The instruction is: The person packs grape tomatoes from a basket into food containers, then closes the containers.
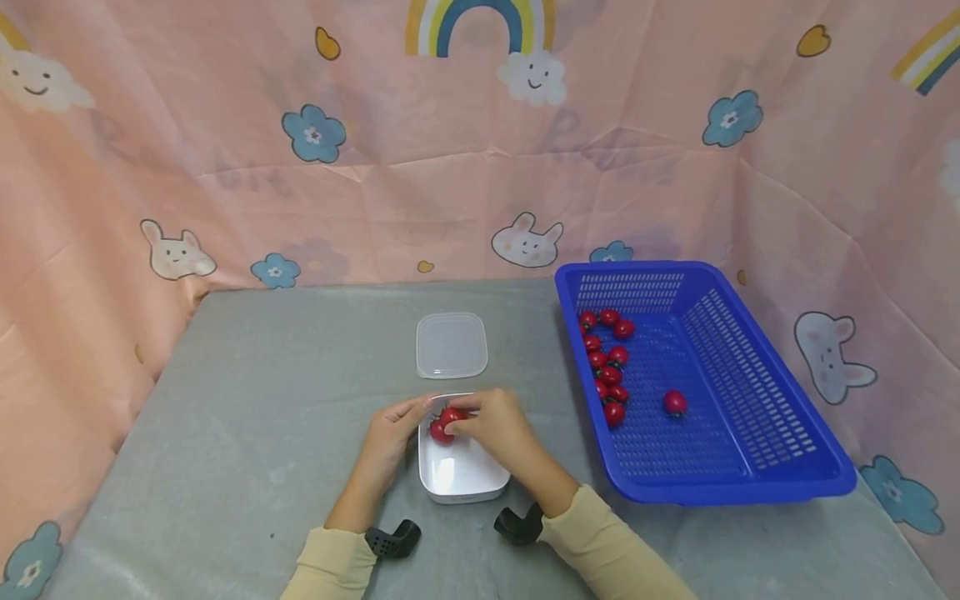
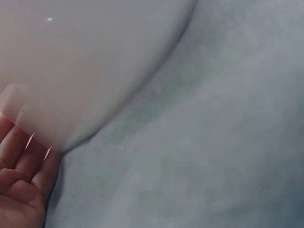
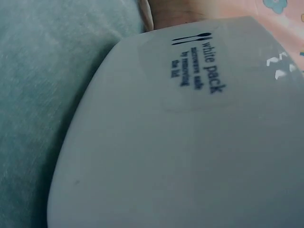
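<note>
Two tomatoes (image 1: 442,431) between both hands (image 1: 390,437) (image 1: 500,425)

The white box (image 1: 465,479) is smooth, glossy plastic; the basket (image 1: 727,488) near the right edge of the matt, cloth-covered worktop (image 1: 225,433), plastic; the tomatoes (image 1: 613,414), shiny.

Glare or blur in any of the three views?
Head: bright glare on the floor of the white container; left wrist: its wall and the tabletop look soft, left hand clearer; right wrist: dim, small highlights at right, printed lettering readable.
</note>
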`<state>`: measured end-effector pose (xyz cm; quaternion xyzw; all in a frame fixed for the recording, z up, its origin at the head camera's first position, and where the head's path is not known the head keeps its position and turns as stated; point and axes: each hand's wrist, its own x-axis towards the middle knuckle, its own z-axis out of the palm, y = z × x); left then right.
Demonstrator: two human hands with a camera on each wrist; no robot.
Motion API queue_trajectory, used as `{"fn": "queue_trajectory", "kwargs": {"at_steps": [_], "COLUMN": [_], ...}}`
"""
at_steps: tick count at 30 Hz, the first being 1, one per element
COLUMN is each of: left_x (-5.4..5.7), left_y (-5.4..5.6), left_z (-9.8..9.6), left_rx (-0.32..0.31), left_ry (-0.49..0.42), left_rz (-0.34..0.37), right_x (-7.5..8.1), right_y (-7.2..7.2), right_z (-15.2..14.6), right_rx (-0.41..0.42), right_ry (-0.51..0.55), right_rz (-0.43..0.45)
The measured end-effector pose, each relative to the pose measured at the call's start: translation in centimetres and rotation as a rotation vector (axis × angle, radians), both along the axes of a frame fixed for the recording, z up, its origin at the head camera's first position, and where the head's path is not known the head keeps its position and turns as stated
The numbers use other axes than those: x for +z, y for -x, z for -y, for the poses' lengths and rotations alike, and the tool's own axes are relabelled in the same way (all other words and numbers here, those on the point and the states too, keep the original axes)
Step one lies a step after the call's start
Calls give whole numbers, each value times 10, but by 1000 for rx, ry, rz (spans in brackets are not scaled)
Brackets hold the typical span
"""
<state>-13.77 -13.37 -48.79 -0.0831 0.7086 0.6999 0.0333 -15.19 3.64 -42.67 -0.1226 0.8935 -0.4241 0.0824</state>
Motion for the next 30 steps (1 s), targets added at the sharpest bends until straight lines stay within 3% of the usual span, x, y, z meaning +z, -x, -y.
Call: {"fn": "queue_trajectory", "kwargs": {"at_steps": [14, 21, 27, 30], "left_x": [-2, -2, -2, -2], "left_y": [1, 1, 1, 2], "left_z": [0, -1, -1, 0], "left_rx": [8, 4, 8, 12], "left_ry": [-13, -23, -21, -17], "left_rz": [5, -5, -8, -6], "right_x": [-3, -2, 2, 12], "right_y": [-1, -2, -2, -5], "right_z": [6, 4, 0, -6], "right_rx": [18, 30, 4, -44], "right_ry": [-151, -164, -37, 51], "right_rz": [-90, -134, -74, -46]}}
